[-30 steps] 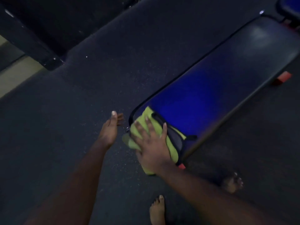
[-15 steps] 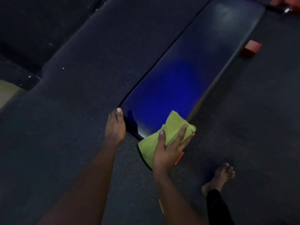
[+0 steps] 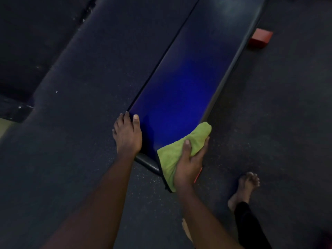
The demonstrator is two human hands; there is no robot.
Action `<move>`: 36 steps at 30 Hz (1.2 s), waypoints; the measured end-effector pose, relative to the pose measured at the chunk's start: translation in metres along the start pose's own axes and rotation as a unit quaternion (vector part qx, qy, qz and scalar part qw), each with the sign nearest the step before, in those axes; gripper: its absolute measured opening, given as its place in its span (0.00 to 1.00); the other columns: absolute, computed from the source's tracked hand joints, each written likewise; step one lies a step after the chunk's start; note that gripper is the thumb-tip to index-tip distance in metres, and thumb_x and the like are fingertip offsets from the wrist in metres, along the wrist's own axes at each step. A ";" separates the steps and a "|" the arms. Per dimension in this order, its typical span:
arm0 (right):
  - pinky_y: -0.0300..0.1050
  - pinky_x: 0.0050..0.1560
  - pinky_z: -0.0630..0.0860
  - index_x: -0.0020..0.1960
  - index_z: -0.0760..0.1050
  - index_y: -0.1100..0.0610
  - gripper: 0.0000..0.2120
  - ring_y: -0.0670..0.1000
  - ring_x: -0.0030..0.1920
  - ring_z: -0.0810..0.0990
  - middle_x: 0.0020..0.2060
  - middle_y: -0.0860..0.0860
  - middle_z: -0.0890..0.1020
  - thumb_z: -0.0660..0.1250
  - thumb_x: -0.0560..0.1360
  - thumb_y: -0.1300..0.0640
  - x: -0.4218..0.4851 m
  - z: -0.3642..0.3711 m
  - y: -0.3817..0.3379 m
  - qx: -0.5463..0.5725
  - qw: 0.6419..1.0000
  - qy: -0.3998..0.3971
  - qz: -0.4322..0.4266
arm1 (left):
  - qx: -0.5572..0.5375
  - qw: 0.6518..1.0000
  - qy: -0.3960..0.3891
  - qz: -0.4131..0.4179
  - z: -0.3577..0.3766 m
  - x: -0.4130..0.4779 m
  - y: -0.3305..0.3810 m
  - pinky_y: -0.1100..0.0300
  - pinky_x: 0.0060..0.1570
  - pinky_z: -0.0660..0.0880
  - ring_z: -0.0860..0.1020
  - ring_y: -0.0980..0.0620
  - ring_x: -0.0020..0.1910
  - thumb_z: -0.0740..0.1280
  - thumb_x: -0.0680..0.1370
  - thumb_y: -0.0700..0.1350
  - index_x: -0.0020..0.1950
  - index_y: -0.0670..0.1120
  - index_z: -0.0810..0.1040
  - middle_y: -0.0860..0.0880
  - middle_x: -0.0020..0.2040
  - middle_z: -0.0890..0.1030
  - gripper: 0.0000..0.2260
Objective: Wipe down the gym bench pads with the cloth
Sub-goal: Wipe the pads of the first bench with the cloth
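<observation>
A long dark-blue bench pad point(image 3: 183, 87) runs from the near centre up to the far right. A lime-green cloth point(image 3: 177, 153) lies bunched over the pad's near right corner. My right hand point(image 3: 190, 162) grips the cloth, thumb on top and fingers curled round its right side at the pad's edge. My left hand point(image 3: 127, 135) rests on the pad's near left corner, thumb on the top face and fingers down over the side.
Dark speckled rubber floor point(image 3: 71, 123) surrounds the bench. A red bench foot point(image 3: 260, 39) sticks out at the far right. My bare right foot point(image 3: 244, 189) stands on the floor right of the bench end. A black raised edge point(image 3: 16, 108) lies far left.
The cloth slid from the pad's near left end across to its right corner, and my right hand now grips it. My left hand came onto the pad's left corner.
</observation>
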State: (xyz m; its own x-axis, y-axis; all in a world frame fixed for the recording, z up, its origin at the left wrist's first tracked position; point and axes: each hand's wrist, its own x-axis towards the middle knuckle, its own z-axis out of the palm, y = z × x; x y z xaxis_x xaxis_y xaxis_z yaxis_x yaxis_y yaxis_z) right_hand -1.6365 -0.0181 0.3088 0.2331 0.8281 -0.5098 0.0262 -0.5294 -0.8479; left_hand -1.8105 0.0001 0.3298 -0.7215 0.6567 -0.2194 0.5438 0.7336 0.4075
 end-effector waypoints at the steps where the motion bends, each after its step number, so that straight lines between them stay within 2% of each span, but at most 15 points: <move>1: 0.38 0.51 0.70 0.81 0.53 0.41 0.33 0.52 0.61 0.78 0.70 0.53 0.75 0.61 0.81 0.39 0.006 0.000 -0.007 -0.004 1.000 -0.005 0.010 | 0.006 1.000 -0.003 0.006 0.001 0.003 0.002 0.39 0.76 0.51 0.54 0.44 0.79 0.45 0.84 0.59 0.80 0.47 0.57 0.44 0.80 0.58 0.28; 3: 0.37 0.48 0.69 0.81 0.54 0.43 0.30 0.51 0.56 0.78 0.67 0.54 0.78 0.60 0.82 0.41 0.041 -0.001 -0.023 -0.003 0.999 -0.019 0.026 | 0.017 1.000 -0.011 0.016 0.001 0.012 0.009 0.39 0.76 0.51 0.54 0.44 0.79 0.45 0.84 0.60 0.80 0.47 0.56 0.44 0.80 0.58 0.28; 5: 0.30 0.39 0.70 0.81 0.57 0.45 0.29 0.48 0.51 0.77 0.63 0.53 0.78 0.60 0.83 0.42 0.084 0.000 -0.042 0.016 0.999 -0.025 0.038 | 0.021 0.999 -0.018 0.018 0.003 0.021 0.017 0.39 0.76 0.51 0.54 0.43 0.79 0.45 0.84 0.61 0.81 0.47 0.56 0.44 0.80 0.57 0.29; 7: 0.25 0.34 0.69 0.81 0.57 0.45 0.30 0.47 0.51 0.79 0.60 0.50 0.78 0.62 0.82 0.42 0.103 0.002 -0.055 0.041 0.998 -0.024 0.038 | 0.025 0.999 -0.021 0.015 0.006 0.031 0.027 0.38 0.76 0.51 0.55 0.42 0.79 0.44 0.84 0.61 0.80 0.47 0.56 0.43 0.80 0.58 0.29; 9: 0.30 0.46 0.73 0.81 0.56 0.43 0.33 0.51 0.59 0.80 0.66 0.50 0.77 0.64 0.80 0.39 0.093 0.004 -0.048 0.037 0.999 -0.015 0.018 | 0.026 0.999 -0.022 0.010 0.008 0.040 0.036 0.38 0.76 0.51 0.55 0.41 0.78 0.44 0.84 0.61 0.80 0.47 0.57 0.42 0.79 0.59 0.29; 11: 0.41 0.58 0.71 0.81 0.53 0.40 0.37 0.52 0.66 0.76 0.73 0.50 0.73 0.63 0.77 0.34 0.070 0.004 -0.038 0.036 0.999 -0.024 0.006 | 0.025 0.999 -0.021 0.010 0.012 0.050 0.045 0.38 0.75 0.53 0.57 0.41 0.78 0.45 0.84 0.61 0.80 0.46 0.57 0.42 0.78 0.60 0.29; 13: 0.44 0.56 0.73 0.81 0.52 0.39 0.37 0.53 0.64 0.77 0.71 0.50 0.74 0.62 0.77 0.33 0.067 0.001 -0.042 0.038 0.998 -0.045 0.038 | 0.023 0.999 -0.019 0.010 0.015 0.061 0.055 0.38 0.75 0.54 0.58 0.40 0.77 0.45 0.84 0.60 0.80 0.46 0.58 0.41 0.78 0.61 0.29; 16: 0.38 0.41 0.71 0.80 0.56 0.44 0.30 0.48 0.50 0.78 0.60 0.50 0.76 0.61 0.82 0.40 0.120 -0.001 -0.068 0.037 0.995 -0.051 0.082 | 0.000 1.000 -0.016 0.020 0.018 0.074 0.071 0.42 0.75 0.56 0.59 0.42 0.77 0.46 0.84 0.60 0.79 0.45 0.60 0.41 0.77 0.63 0.28; 17: 0.39 0.42 0.71 0.80 0.57 0.45 0.29 0.50 0.50 0.78 0.59 0.50 0.76 0.60 0.82 0.41 0.148 0.002 -0.078 0.037 0.995 -0.044 0.076 | -0.011 0.999 -0.015 0.027 0.021 0.081 0.079 0.43 0.75 0.56 0.59 0.42 0.77 0.47 0.84 0.60 0.79 0.45 0.60 0.41 0.77 0.63 0.28; 19: 0.42 0.51 0.71 0.80 0.57 0.45 0.30 0.53 0.56 0.78 0.64 0.53 0.77 0.61 0.82 0.39 0.179 0.008 -0.094 0.041 0.997 -0.024 0.052 | -0.014 0.999 -0.012 0.033 0.025 0.091 0.091 0.44 0.74 0.57 0.59 0.42 0.76 0.47 0.84 0.59 0.79 0.45 0.60 0.41 0.76 0.64 0.28; 23: 0.45 0.60 0.68 0.82 0.53 0.44 0.37 0.56 0.68 0.74 0.75 0.53 0.71 0.62 0.78 0.34 0.160 0.017 -0.088 -0.005 1.000 -0.010 0.004 | 0.023 1.000 0.001 -0.009 0.029 0.106 0.109 0.42 0.71 0.59 0.62 0.39 0.73 0.46 0.84 0.59 0.78 0.45 0.62 0.38 0.74 0.65 0.27; 26: 0.45 0.58 0.70 0.81 0.54 0.44 0.35 0.56 0.66 0.77 0.72 0.53 0.73 0.62 0.79 0.37 0.156 0.010 -0.090 0.015 0.999 -0.035 0.028 | 0.057 0.998 -0.013 -0.037 0.030 0.112 0.111 0.41 0.70 0.60 0.63 0.38 0.71 0.45 0.84 0.60 0.77 0.45 0.63 0.38 0.73 0.65 0.28; 30: 0.41 0.50 0.69 0.80 0.59 0.48 0.30 0.55 0.58 0.80 0.65 0.56 0.79 0.61 0.82 0.40 0.236 0.016 -0.126 0.005 0.999 -0.012 0.045 | 0.074 0.995 -0.017 -0.066 0.030 0.112 0.120 0.42 0.69 0.61 0.63 0.36 0.71 0.47 0.84 0.59 0.77 0.46 0.63 0.36 0.73 0.64 0.27; 33: 0.41 0.50 0.67 0.81 0.56 0.47 0.32 0.57 0.61 0.79 0.68 0.56 0.77 0.60 0.81 0.38 0.255 0.021 -0.148 -0.007 0.999 -0.001 0.042 | 0.087 0.992 -0.017 -0.084 0.029 0.114 0.130 0.41 0.69 0.62 0.64 0.35 0.71 0.47 0.84 0.60 0.77 0.46 0.64 0.36 0.71 0.64 0.27; 36: 0.44 0.54 0.71 0.81 0.55 0.47 0.34 0.56 0.64 0.78 0.72 0.54 0.74 0.61 0.80 0.38 0.219 0.016 -0.129 -0.012 1.000 -0.023 0.003 | 0.103 0.988 -0.028 -0.110 0.030 0.123 0.136 0.39 0.68 0.62 0.65 0.35 0.70 0.45 0.83 0.62 0.77 0.47 0.64 0.35 0.71 0.65 0.28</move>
State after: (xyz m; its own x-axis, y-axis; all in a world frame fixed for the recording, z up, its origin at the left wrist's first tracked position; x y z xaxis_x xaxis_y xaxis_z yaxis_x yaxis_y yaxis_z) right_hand -1.6044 0.2344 0.3038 0.1885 0.8321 -0.5216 0.0479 -0.5382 -0.8414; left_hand -1.8121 0.1858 0.3321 -0.8103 0.4811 -0.3346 0.4557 0.8763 0.1562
